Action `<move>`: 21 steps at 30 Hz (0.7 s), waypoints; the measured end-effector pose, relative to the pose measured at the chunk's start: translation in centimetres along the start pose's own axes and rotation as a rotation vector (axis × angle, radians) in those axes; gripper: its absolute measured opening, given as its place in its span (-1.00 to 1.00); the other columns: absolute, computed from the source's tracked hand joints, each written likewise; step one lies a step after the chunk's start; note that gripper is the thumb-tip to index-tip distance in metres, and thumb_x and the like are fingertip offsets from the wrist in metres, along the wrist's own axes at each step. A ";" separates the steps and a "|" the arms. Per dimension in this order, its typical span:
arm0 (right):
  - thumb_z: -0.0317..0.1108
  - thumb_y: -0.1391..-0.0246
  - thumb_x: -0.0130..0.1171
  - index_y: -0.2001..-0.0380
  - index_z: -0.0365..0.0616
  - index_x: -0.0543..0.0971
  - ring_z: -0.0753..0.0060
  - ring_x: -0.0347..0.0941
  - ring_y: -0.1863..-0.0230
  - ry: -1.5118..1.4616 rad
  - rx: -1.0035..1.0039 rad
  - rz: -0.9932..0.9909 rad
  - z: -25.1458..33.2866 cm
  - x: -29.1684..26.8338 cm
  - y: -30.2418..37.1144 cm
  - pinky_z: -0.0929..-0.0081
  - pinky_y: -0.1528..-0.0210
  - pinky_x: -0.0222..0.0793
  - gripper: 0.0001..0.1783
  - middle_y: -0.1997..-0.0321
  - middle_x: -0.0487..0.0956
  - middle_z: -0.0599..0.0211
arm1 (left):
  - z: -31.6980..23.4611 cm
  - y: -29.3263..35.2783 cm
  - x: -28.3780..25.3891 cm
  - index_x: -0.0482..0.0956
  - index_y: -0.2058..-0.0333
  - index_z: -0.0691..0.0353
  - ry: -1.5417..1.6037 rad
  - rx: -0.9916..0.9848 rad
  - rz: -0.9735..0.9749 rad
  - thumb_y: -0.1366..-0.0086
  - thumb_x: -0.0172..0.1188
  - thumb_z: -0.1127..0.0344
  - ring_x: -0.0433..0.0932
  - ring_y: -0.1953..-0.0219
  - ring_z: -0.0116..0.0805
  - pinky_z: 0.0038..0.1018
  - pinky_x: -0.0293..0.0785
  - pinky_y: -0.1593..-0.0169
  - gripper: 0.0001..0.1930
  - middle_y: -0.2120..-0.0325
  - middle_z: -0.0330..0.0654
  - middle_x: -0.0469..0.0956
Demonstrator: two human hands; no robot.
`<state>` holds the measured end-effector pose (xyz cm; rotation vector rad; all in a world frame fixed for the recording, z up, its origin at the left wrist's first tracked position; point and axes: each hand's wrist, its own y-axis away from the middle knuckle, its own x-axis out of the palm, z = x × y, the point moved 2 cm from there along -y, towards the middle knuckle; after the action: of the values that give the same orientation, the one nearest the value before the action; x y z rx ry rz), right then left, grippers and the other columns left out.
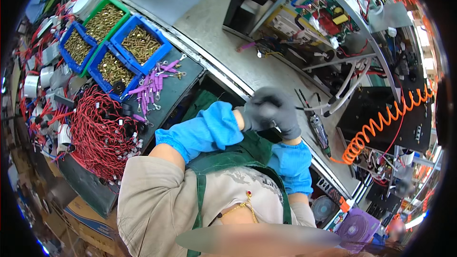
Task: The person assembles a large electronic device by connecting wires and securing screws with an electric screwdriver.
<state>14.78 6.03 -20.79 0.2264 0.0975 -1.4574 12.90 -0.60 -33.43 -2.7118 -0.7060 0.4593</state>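
- Left hand (257, 114) and right hand (281, 114), both in grey gloves, are pressed together in front of the chest, just off the desk (214, 24) near edge.
- Fingers are curled around a small part; what it is cannot be told.
- Blue sleeve covers (204, 131) wrap both forearms.
- An electric screwdriver (320, 133) lies at the desk's near edge, beside the right hand.
- Bins of screws (140, 43) and red wires (97, 131) sit on the side shelf.

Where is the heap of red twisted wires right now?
In the head view, the heap of red wires lies on the person's left, on the dark tray, just below the blue bins of screws and beside the purple-sleeved connectors.
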 end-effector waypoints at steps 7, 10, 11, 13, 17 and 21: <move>-0.33 0.02 0.16 0.27 -0.19 0.57 0.25 0.51 0.25 0.606 0.022 -0.701 -7.3 -1.9 1.4 0.42 0.16 0.39 -0.76 0.27 0.56 0.17 | -8.0 3.6 -9.1 0.46 0.07 0.23 -0.592 -0.038 -0.136 -0.12 0.17 0.26 0.43 0.05 -0.05 -0.24 0.39 -0.03 -0.62 0.13 -0.03 0.46; -0.34 0.01 0.12 0.31 -0.18 0.57 0.16 0.50 0.25 0.687 -0.016 -0.739 -7.6 -1.6 1.3 0.38 0.17 0.39 -0.80 0.30 0.56 0.15 | -9.6 5.9 -12.5 0.50 0.10 0.17 -0.628 -0.227 -0.344 -0.14 0.17 0.27 0.45 0.11 -0.07 -0.25 0.41 0.04 -0.67 0.19 -0.06 0.49; -0.34 0.01 0.12 0.31 -0.17 0.57 0.15 0.50 0.26 0.663 -0.008 -0.746 -8.1 -1.8 1.4 0.37 0.17 0.39 -0.81 0.30 0.56 0.15 | -10.1 6.6 -14.0 0.51 0.12 0.15 -0.698 -0.248 -0.445 -0.15 0.16 0.28 0.46 0.14 -0.07 -0.25 0.42 0.07 -0.71 0.23 -0.07 0.49; -0.35 0.01 0.12 0.32 -0.17 0.57 0.14 0.50 0.26 0.635 -0.001 -0.753 -8.4 -1.8 1.5 0.36 0.18 0.38 -0.81 0.30 0.56 0.14 | -10.7 8.0 -17.6 0.53 0.17 0.14 -0.874 -0.298 -0.602 -0.15 0.14 0.32 0.47 0.18 -0.08 -0.27 0.43 0.12 -0.76 0.28 -0.09 0.50; -0.35 0.01 0.12 0.33 -0.16 0.57 0.12 0.49 0.29 0.669 -0.062 -0.752 -7.8 -1.5 1.2 0.32 0.21 0.39 -0.82 0.33 0.55 0.14 | -10.9 10.3 -22.0 0.54 0.21 0.06 -1.004 -0.456 -0.646 -0.18 0.06 0.36 0.46 0.23 -0.06 -0.24 0.41 0.15 -0.80 0.30 -0.09 0.49; -0.33 0.01 0.12 0.33 -0.15 0.57 0.09 0.49 0.31 0.685 -0.102 -0.755 -8.0 -1.6 1.3 0.30 0.24 0.39 -0.82 0.34 0.55 0.14 | -9.2 10.5 -23.4 0.58 0.27 0.04 -1.099 -0.499 -0.579 -0.17 0.07 0.36 0.49 0.28 -0.07 -0.24 0.44 0.21 -0.83 0.34 -0.12 0.52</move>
<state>16.42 9.44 -28.12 0.6474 0.8888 -2.0535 1.34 -23.21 -23.59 -2.2402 -1.9983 1.8167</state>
